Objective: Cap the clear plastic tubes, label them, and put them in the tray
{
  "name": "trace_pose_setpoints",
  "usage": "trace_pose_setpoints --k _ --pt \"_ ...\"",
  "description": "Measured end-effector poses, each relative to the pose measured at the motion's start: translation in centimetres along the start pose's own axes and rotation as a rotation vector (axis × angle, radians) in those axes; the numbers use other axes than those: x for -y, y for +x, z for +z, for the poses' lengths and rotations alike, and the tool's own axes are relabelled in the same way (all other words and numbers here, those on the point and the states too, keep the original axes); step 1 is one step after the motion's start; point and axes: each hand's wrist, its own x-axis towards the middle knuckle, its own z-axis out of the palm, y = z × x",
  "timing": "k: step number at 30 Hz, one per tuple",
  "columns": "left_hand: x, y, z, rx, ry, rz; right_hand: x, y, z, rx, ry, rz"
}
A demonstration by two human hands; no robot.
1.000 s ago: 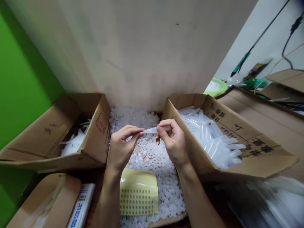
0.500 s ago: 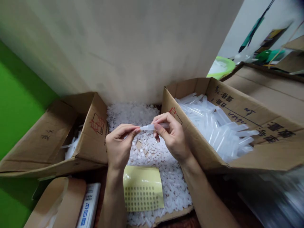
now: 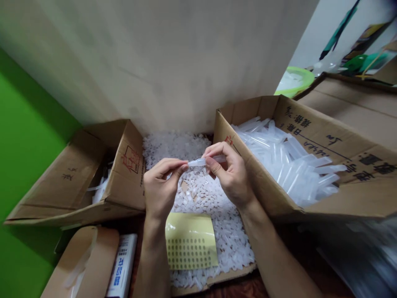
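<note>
A translucent white plastic tube [image 3: 197, 162] with a narrowed tip is held level between my two hands. My left hand [image 3: 161, 184] is closed in a pinch at the tube's thin left end; whether a small cap sits between those fingertips is hidden. My right hand [image 3: 228, 174] grips the wider body with thumb and fingers, and the tube's far end pokes out behind them. Below lies a spread of many small translucent plastic pieces [image 3: 214, 207] on cardboard. On them rests a yellow sheet [image 3: 190, 229] with rows of small dark round marks.
At right, a cardboard box [image 3: 350, 203] holds a heap of similar tubes [image 3: 279, 153]. Another cardboard box [image 3: 128, 169] at left has a few inside. Nearer stand an open tan container [image 3: 104, 256] and a white printed box [image 3: 122, 265]. A pale panel [image 3: 173, 62] rises behind.
The whole scene has shifted slightly right in view. Both hands keep their hold on the tube, and slightly more of its tapered part shows between them.
</note>
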Motion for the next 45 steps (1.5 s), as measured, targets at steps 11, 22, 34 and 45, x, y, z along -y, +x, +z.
trace_pose_setpoints --k 11,22,34,45 --pt "-1.4 -0.1 -0.1 -0.091 -0.039 -0.055 0.1 -0.5 2.0 -0.044 0.053 0.005" --pt "-1.4 0.2 -1.6 -0.034 0.002 -0.122 1.3 -0.4 2.5 0.017 -0.091 -0.114" --pt "3.6 -2.9 2.2 0.460 0.672 -0.540 -1.1 0.1 1.1 -0.142 0.075 0.168" --pt "2.2 0.1 0.5 0.077 -0.002 -0.420 -1.7 0.0 1.1 -0.200 -0.002 0.114"
